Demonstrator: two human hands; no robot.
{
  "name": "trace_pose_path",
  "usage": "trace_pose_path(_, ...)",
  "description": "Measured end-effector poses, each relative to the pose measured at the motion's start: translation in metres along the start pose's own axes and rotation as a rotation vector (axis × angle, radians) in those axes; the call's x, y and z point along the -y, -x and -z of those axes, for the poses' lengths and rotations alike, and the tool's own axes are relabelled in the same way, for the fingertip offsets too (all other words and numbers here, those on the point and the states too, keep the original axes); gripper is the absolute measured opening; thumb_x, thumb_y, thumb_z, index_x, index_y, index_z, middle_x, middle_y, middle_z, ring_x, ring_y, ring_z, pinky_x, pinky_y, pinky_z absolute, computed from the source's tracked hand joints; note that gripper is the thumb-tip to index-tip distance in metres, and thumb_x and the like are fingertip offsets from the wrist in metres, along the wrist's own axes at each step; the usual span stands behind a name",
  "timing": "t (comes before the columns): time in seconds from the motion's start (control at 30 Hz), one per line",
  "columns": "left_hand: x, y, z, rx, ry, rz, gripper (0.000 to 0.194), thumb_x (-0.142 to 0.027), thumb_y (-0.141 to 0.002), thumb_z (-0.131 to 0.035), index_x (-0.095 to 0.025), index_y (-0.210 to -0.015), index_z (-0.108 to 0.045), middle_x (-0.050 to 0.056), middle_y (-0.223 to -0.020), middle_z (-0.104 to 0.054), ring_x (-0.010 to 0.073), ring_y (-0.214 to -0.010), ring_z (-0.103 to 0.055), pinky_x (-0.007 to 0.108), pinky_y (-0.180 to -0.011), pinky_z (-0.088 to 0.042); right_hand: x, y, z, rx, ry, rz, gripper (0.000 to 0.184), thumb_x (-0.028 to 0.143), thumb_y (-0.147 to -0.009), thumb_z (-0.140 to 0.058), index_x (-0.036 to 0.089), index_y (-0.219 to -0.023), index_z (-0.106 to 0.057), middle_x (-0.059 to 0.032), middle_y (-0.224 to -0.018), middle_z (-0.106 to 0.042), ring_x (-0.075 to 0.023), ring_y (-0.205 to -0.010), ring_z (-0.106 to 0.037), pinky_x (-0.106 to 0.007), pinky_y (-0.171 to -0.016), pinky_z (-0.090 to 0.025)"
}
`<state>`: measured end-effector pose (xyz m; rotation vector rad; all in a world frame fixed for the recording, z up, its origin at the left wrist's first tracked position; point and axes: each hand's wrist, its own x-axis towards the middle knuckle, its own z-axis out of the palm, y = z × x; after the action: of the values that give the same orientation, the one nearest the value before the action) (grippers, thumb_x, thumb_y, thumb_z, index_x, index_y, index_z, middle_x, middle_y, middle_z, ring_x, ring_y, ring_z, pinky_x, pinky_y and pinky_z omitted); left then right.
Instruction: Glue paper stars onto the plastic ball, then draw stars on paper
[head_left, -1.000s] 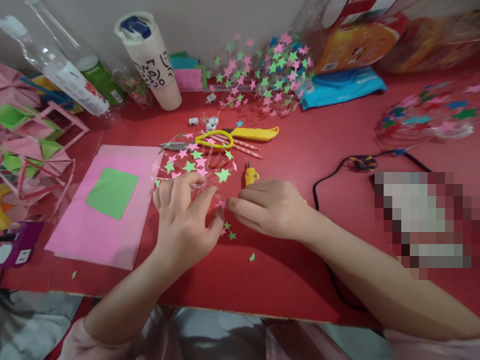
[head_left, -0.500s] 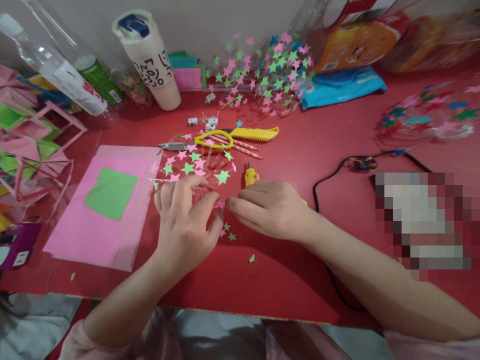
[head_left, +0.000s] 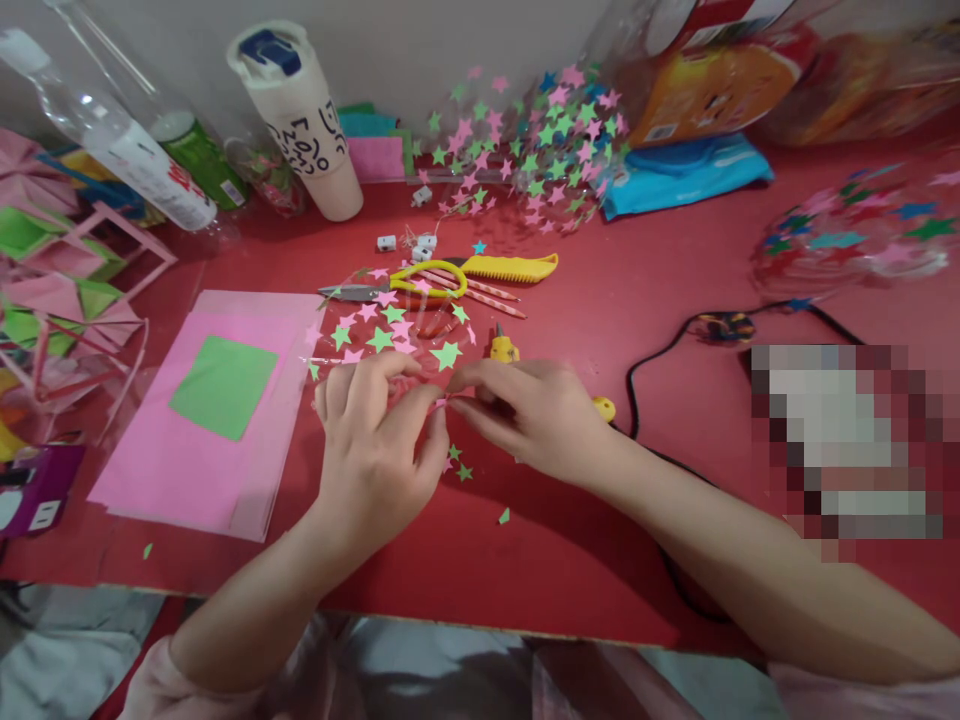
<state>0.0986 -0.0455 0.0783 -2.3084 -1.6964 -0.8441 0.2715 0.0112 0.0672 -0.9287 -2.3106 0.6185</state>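
My left hand (head_left: 375, 440) rests on a clear plastic piece (head_left: 390, 335) covered with pink and green paper stars, its fingers pressing the near edge. My right hand (head_left: 525, 410) meets it from the right, thumb and forefinger pinching a small pink star (head_left: 441, 404) at that edge. A few loose stars (head_left: 457, 465) lie on the red table just below the fingers. A yellow glue gun (head_left: 504, 348) lies behind my right hand, its body partly hidden.
Yellow-handled scissors (head_left: 405, 285), pencils and a yellow knife (head_left: 514, 266) lie behind the plastic. Pink sheets with a green square (head_left: 223, 385) sit at left. A cup (head_left: 300, 115), bottles and star-covered plastic (head_left: 540, 150) line the back. A black cable (head_left: 667, 355) runs right.
My right hand has lifted and turned so its fingertips pinch the pink star at the plastic's edge, uncovering the glue gun's rear. My left hand barely moved.
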Motion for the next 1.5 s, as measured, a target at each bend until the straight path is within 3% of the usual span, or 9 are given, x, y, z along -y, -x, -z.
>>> trace_pose_path(0.13, 0.0002, -0.0004, 0.0007, 0.004, 0.015, 0.009, 0.011, -0.014, -0.082, -0.06, -0.02, -0.089, -0.066, 0.01, -0.108, -0.059, 0.0234, -0.086, -0.057, 0.046, -0.081, -0.042, 0.0037, -0.0027, -0.0001, 0.02, -0.146, -0.131, 0.014, 0.027, -0.088, -0.052, 0.019, -0.095, -0.061, 0.0065, -0.055, -0.051, -0.0072, -0.049, -0.043, -0.02, -0.054, -0.03)
trace_pose_path(0.37, 0.0002, -0.0006, 0.0023, 0.022, 0.009, 0.026, 0.008, -0.016, -0.084, -0.059, -0.019, -0.088, -0.065, 0.01, -0.106, -0.058, 0.0249, -0.09, -0.055, 0.045, -0.08, -0.041, 0.0058, -0.0037, -0.0029, 0.05, -0.297, -0.174, 0.013, 0.02, -0.084, -0.054, 0.018, -0.094, -0.063, 0.0085, -0.054, -0.044, -0.0061, -0.049, -0.04, -0.019, -0.054, -0.029)
trace_pose_path(0.97, -0.0036, -0.002, -0.001, -0.011, -0.002, 0.102, 0.007, -0.018, -0.084, -0.06, -0.018, -0.078, -0.061, 0.011, -0.113, -0.056, 0.0252, -0.089, -0.049, 0.044, -0.081, -0.037, 0.0074, -0.0007, -0.0048, 0.033, -0.038, -0.074, 0.018, 0.022, -0.087, -0.049, 0.017, -0.099, -0.062, 0.0044, -0.058, -0.054, -0.0082, -0.049, -0.045, -0.021, -0.053, -0.027)
trace_pose_path(1.27, -0.0019, -0.0014, -0.0044, -0.042, -0.055, 0.079, 0.008, -0.016, -0.083, -0.063, -0.019, -0.076, -0.06, 0.012, -0.11, -0.06, 0.0271, -0.089, -0.05, 0.044, -0.077, -0.035, 0.0034, 0.0014, -0.007, 0.042, 0.128, -0.002, 0.026, 0.024, -0.089, -0.044, 0.014, -0.106, -0.062, -0.0006, -0.062, -0.061, -0.0116, -0.055, -0.053, -0.022, -0.052, -0.027)
trace_pose_path(1.5, -0.0009, -0.002, -0.002, -0.063, -0.064, 0.038, 0.003, -0.02, -0.081, -0.063, -0.019, -0.078, -0.063, 0.012, -0.114, -0.059, 0.0272, -0.088, -0.05, 0.044, -0.075, -0.034, 0.0015, 0.0029, -0.007, 0.034, 0.281, 0.084, 0.029, 0.023, -0.091, -0.04, 0.013, -0.109, -0.06, -0.0013, -0.061, -0.061, -0.0126, -0.054, -0.05, -0.024, -0.051, -0.026)
